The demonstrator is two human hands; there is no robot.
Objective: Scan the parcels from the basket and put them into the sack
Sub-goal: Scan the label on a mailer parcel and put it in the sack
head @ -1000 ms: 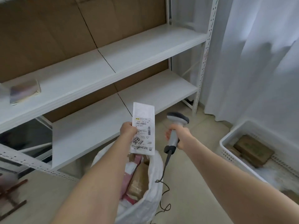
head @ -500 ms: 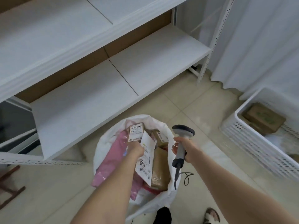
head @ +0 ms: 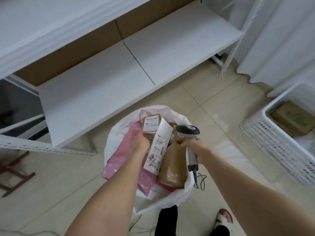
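My left hand holds a white labelled parcel by its left edge, down inside the mouth of the white sack on the floor. The parcel lies over a pink mailer and a brown taped parcel in the sack. My right hand grips the grey barcode scanner over the sack's right rim, its cable hanging down. At the right edge stands the white basket with a brown box in it.
White metal shelving runs across the back, its low shelf just beyond the sack. A white curtain hangs at the right. Dark wooden legs show at the left. My feet stand on the tiled floor below the sack.
My left hand has lowered the white parcel from in front of the scanner down into the sack. The view has tilted down, and the right hand with the scanner stays beside the sack.
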